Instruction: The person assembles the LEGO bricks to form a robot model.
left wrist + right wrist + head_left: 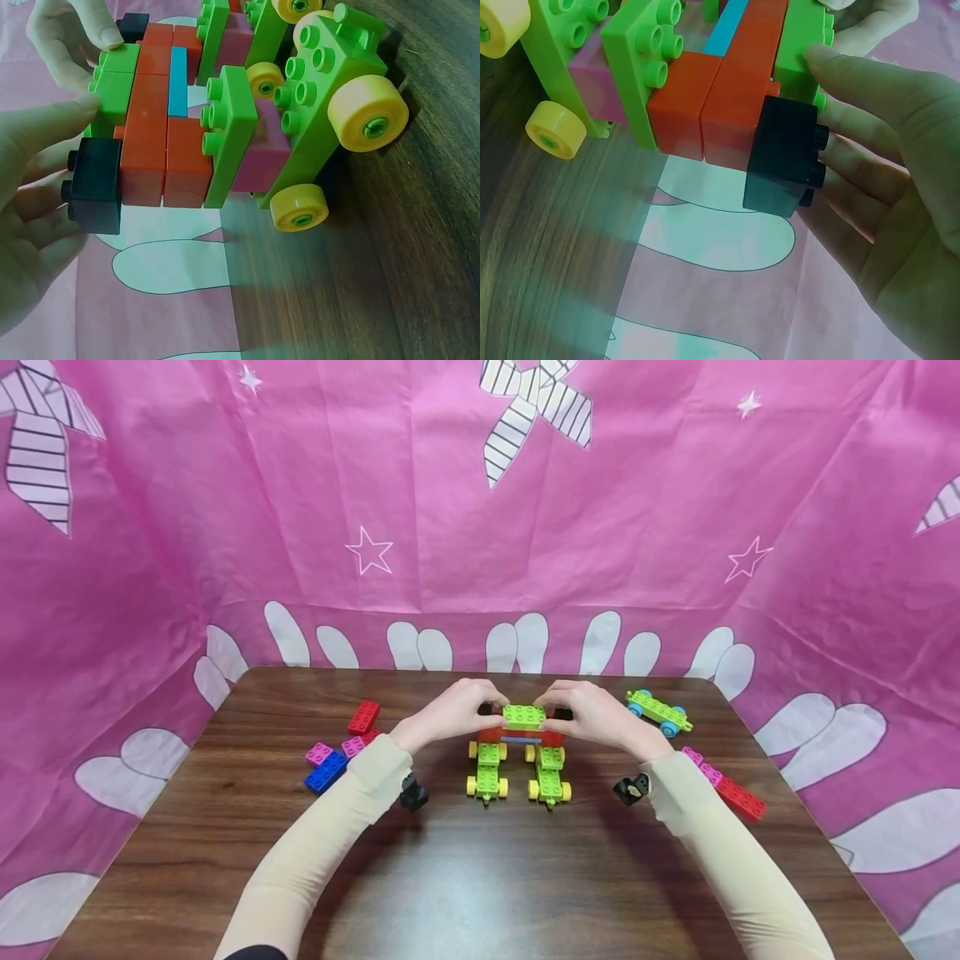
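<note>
Two light-green wheeled bases with yellow wheels, the left base (pixel 487 780) and the right base (pixel 550 783), stand side by side on the table. Pink bricks (pixel 262 154) and light-green plates (pixel 234 139) rise from them, bridged by red bricks (pixel 146 142) and a blue strip (pixel 178 81). On top sits a light-green brick (pixel 523 717), flanked by black bricks (pixel 781 154). My left hand (pixel 456 714) grips this green brick at its left end, thumb on the near face. At the other end, my right hand (pixel 591 714) holds it likewise. Their far fingers are partly hidden.
On the left lie a red brick (pixel 363 717), pink bricks (pixel 318 753) and a blue brick (pixel 326 772). To the right stand a green base with blue wheels (pixel 660 711) and a red brick (pixel 741 798) beside pink ones (pixel 702 765). A pink curtain (pixel 465 560) hangs behind the table.
</note>
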A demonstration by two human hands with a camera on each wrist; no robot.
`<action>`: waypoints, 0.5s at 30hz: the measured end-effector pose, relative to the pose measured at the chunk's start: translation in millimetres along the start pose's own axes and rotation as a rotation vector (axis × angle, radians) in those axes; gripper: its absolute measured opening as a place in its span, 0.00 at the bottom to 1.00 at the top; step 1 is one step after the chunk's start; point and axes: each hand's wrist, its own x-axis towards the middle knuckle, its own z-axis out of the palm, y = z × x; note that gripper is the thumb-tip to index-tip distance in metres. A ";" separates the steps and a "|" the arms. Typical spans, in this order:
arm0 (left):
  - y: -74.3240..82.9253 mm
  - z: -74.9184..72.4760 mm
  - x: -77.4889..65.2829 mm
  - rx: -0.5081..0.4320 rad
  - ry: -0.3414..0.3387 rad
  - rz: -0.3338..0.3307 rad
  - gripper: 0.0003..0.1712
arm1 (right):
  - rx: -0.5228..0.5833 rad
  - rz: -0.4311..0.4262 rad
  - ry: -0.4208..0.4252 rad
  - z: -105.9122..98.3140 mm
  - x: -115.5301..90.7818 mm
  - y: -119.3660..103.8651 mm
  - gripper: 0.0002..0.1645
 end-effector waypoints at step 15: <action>-2.8 -10.8 -16.7 -0.015 0.135 -0.036 0.23 | 0.032 -0.003 0.005 1.9 -2.0 3.7 0.17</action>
